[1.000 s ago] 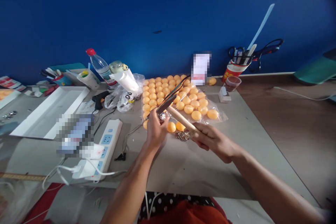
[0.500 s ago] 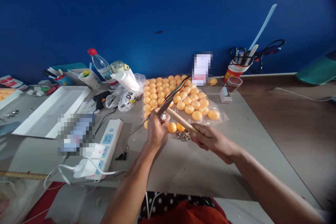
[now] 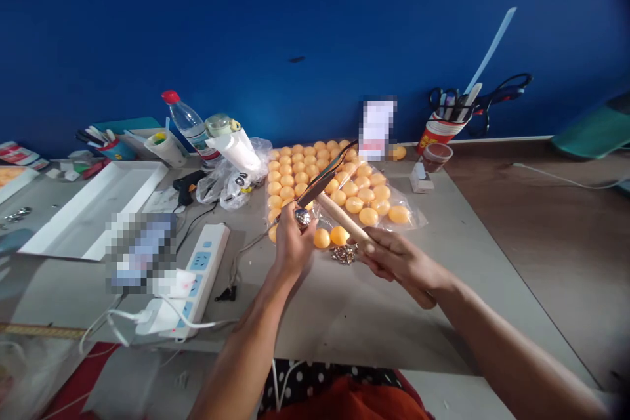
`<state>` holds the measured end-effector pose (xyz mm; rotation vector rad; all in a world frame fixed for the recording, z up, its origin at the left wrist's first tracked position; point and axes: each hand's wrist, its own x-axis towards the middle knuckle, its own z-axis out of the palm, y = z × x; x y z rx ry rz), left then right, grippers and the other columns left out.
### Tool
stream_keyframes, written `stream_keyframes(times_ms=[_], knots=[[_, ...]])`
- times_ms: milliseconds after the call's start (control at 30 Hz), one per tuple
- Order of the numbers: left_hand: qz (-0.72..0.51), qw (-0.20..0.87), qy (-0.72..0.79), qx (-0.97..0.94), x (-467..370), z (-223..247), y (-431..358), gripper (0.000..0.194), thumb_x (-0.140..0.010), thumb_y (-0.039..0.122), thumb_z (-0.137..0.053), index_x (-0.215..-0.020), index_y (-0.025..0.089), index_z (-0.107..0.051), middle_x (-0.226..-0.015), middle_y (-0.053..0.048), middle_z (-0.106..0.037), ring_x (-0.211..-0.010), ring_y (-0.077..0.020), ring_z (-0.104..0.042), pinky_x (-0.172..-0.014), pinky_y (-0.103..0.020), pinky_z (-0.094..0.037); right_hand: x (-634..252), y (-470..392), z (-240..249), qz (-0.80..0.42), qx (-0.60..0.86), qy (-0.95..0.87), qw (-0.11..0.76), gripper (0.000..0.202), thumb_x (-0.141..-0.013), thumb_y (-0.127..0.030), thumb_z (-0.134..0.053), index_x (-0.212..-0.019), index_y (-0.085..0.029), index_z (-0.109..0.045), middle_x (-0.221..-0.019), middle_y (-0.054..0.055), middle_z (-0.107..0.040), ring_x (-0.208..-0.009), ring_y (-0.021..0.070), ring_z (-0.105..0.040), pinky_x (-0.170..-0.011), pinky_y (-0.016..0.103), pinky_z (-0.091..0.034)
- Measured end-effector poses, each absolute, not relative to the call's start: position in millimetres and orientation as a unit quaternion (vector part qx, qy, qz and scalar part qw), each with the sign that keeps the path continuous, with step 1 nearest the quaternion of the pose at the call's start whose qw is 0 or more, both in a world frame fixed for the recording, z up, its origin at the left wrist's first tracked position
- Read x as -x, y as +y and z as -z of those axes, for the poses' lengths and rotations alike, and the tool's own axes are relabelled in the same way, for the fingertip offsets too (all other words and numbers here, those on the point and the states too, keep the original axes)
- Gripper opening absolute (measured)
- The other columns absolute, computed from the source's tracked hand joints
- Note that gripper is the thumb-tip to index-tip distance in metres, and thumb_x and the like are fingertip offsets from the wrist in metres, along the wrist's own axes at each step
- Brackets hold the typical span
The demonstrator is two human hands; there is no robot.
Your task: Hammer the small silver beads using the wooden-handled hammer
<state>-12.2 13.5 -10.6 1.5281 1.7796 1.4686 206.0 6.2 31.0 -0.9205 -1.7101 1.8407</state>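
Observation:
My right hand (image 3: 396,259) is wrapped round the wooden handle of a hammer (image 3: 344,218). Its dark, long head (image 3: 316,188) lies just beyond my left hand. In the closed fingers of my left hand (image 3: 293,243) sits a shiny silver rounded piece (image 3: 302,217); its lower part is hidden by the fingers. Hammer head and silver piece appear close together, but I cannot tell whether they touch. A small heap of shiny metal bits (image 3: 344,254) lies on the table between my hands. Beyond them, orange balls (image 3: 352,189) are spread in rows, many under clear plastic.
On the left are a white power strip (image 3: 201,275) with plugs and cables, a blurred phone (image 3: 142,249), a white tray (image 3: 91,210) and a glue gun (image 3: 187,187). A bottle (image 3: 187,121) stands behind. A cup of tools (image 3: 440,128) is at the back right.
The hammer head has shifted slightly up and away from the silver piece, which shows more plainly now. My left hand has barely moved.

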Motion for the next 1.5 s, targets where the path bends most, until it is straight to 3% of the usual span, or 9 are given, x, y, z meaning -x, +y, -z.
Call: stream_keyframes(times_ms=[233, 400, 567, 733, 867, 1100, 1300, 1500], knots=[[-0.503, 0.165, 0.637, -0.561, 12, 7, 13, 0.022, -0.079, 0.02, -0.064, -0.099, 0.019, -0.056, -0.089, -0.004, -0.063, -0.079, -0.0181, -0.062, -0.074, -0.031, -0.049, -206, 7, -31, -0.664, 0.342, -0.638, 0.187, 0.033, -0.096, -0.045, -0.05, -0.077, -0.018, -0.044, -0.066, -0.004, -0.047, -0.05, 0.0052, -0.042, -0.046, 0.021, -0.033], [-0.504, 0.154, 0.655, -0.542, 12, 5, 13, 0.033, -0.074, 0.02, -0.069, -0.105, 0.019, -0.056, -0.097, -0.008, -0.065, -0.093, -0.0232, -0.063, -0.082, -0.035, -0.05, -206, 7, -30, -0.689, 0.31, -0.619, 0.215, 0.033, -0.096, -0.049, -0.048, -0.088, -0.017, -0.048, -0.065, -0.004, -0.046, -0.049, 0.0053, -0.04, -0.044, 0.021, -0.031], [-0.505, 0.16, 0.634, -0.563, 12, 6, 14, 0.022, -0.077, 0.018, -0.065, -0.098, 0.019, -0.057, -0.09, -0.004, -0.064, -0.079, -0.0185, -0.062, -0.073, -0.031, -0.05, -205, 6, -32, -0.659, 0.347, -0.642, 0.182, 0.034, -0.096, -0.046, -0.049, -0.077, -0.018, -0.044, -0.067, -0.003, -0.047, -0.05, 0.0047, -0.042, -0.046, 0.021, -0.033], [-0.503, 0.153, 0.654, -0.544, 11, 6, 13, 0.033, -0.075, 0.02, -0.068, -0.105, 0.019, -0.054, -0.098, -0.007, -0.064, -0.09, -0.0221, -0.063, -0.08, -0.034, -0.05, -205, 6, -32, -0.689, 0.316, -0.614, 0.218, 0.036, -0.096, -0.05, -0.048, -0.08, -0.018, -0.045, -0.066, -0.004, -0.045, -0.048, 0.0045, -0.04, -0.043, 0.021, -0.031], [-0.509, 0.177, 0.63, -0.559, 12, 7, 12, 0.026, -0.077, 0.02, -0.065, -0.1, 0.02, -0.052, -0.088, -0.003, -0.062, -0.079, -0.0179, -0.061, -0.072, -0.03, -0.05, -204, 8, -30, -0.673, 0.341, -0.621, 0.212, 0.036, -0.096, -0.047, -0.05, -0.076, -0.018, -0.043, -0.068, -0.004, -0.046, -0.049, 0.004, -0.042, -0.045, 0.021, -0.031], [-0.542, 0.206, 0.641, -0.504, 13, 7, 18, 0.031, -0.072, 0.022, -0.069, -0.099, 0.02, -0.053, -0.089, -0.002, -0.063, -0.077, -0.016, -0.062, -0.07, -0.029, -0.05, -211, 10, -31, -0.715, 0.29, -0.588, 0.243, 0.036, -0.094, -0.053, -0.052, -0.093, -0.017, -0.049, -0.065, -0.005, -0.044, -0.043, 0.0044, -0.036, -0.039, 0.022, -0.025], [-0.556, 0.249, 0.641, -0.467, 12, -1, 17, 0.031, -0.073, 0.027, -0.07, -0.098, 0.018, -0.054, -0.083, -0.001, -0.063, -0.07, -0.0141, -0.061, -0.066, -0.027, -0.049, -213, 4, -34, -0.629, 0.345, -0.66, 0.22, 0.031, -0.098, -0.046, -0.047, -0.082, -0.019, -0.046, -0.065, -0.003, -0.046, -0.053, 0.0073, -0.04, -0.046, 0.023, -0.033], [-0.573, 0.257, 0.624, -0.465, 12, 1, 16, 0.03, -0.072, 0.027, -0.072, -0.095, 0.019, -0.055, -0.082, 0.0, -0.062, -0.068, -0.0129, -0.059, -0.066, -0.025, -0.048, -210, 5, -35, -0.456, 0.398, -0.765, 0.221, 0.025, -0.096, -0.038, -0.047, -0.079, -0.02, -0.045, -0.067, -0.002, -0.047, -0.058, 0.0101, -0.04, -0.051, 0.025, -0.033]])
